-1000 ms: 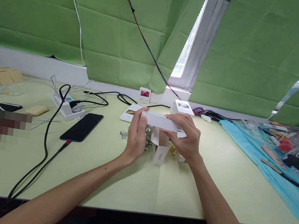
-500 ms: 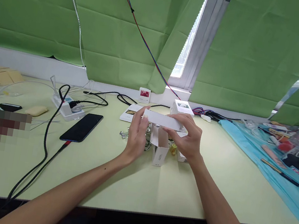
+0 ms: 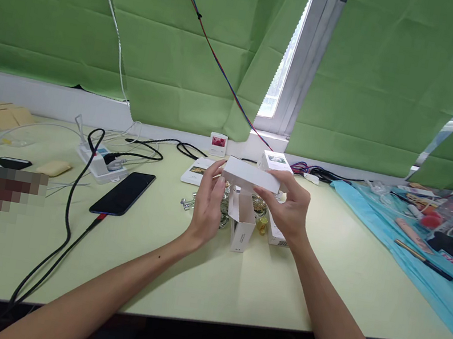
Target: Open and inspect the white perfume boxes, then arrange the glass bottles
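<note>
Both my hands hold a flat white box above the table. My left hand (image 3: pixel 208 204) supports its left end, and my right hand (image 3: pixel 288 206) grips its right end between thumb and fingers. Under the held white box (image 3: pixel 251 175), an open white carton (image 3: pixel 242 227) stands on the table with its flap up. Silvery metal pieces (image 3: pixel 188 203) lie left of the carton, partly behind my left hand. A small gold-coloured item (image 3: pixel 262 225) is just right of the carton, beside another white box (image 3: pixel 278 233).
A black phone (image 3: pixel 123 193) with a cable lies left, near a white power strip (image 3: pixel 101 165). White boxes (image 3: pixel 275 160) stand behind my hands. On the right, a blue sheet (image 3: pixel 407 257) carries a pen and a bottle. A blurred area covers the far left.
The held white box has tilted, showing more of its front side and broad face. My right hand has shifted slightly right, and more of the box below it shows.
</note>
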A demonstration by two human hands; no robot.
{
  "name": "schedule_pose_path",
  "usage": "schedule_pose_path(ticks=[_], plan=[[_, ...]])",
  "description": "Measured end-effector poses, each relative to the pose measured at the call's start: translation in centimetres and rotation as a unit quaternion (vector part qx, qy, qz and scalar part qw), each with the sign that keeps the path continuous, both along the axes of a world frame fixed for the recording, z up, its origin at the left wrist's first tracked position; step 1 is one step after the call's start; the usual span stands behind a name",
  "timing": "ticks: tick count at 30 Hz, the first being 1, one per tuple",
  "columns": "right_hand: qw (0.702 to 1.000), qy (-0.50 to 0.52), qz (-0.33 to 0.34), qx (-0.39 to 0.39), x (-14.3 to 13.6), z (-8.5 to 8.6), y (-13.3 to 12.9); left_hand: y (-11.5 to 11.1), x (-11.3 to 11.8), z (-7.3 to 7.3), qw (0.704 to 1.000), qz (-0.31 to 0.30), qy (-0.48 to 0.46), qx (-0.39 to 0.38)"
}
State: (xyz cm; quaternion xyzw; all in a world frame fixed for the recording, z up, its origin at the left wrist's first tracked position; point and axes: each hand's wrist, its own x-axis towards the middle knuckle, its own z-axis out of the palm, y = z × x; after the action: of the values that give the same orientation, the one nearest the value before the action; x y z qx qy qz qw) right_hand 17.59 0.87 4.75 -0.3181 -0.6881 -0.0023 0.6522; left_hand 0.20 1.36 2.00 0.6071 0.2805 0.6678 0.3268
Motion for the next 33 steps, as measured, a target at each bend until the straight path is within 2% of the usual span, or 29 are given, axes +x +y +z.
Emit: schedule_pose_path(ticks=[6,14,18,25,31,33], plan=[[0.999,0.019,-0.009,-0.045,0.0,-0.1,0.0,0.0,0.0,0.1,1.0,0.008,0.01,-0.009],[0.998,0.053,0.005,-0.042,0.2,0.0,0.1,0.0,-0.1,-0.2,1.0,0.016,0.013,-0.022],[0.994,0.094,-0.004,-0.059,0.3,0.0,0.2,0.1,-0.1,-0.3,1.0,0.001,0.025,-0.016],[0.976,0.189,0.016,-0.103,0.7,0.4,0.7,-0.2,0.0,-0.5,0.997,-0.014,0.071,0.011],[0.961,0.243,0.012,-0.129,1.2,0.4,1.3,-0.6,0.2,-0.4,0.992,0.009,0.117,0.05],[0.95,0.276,0.033,-0.145,1.4,0.4,1.5,-0.6,0.2,-0.4,0.987,0.024,0.145,0.068]])
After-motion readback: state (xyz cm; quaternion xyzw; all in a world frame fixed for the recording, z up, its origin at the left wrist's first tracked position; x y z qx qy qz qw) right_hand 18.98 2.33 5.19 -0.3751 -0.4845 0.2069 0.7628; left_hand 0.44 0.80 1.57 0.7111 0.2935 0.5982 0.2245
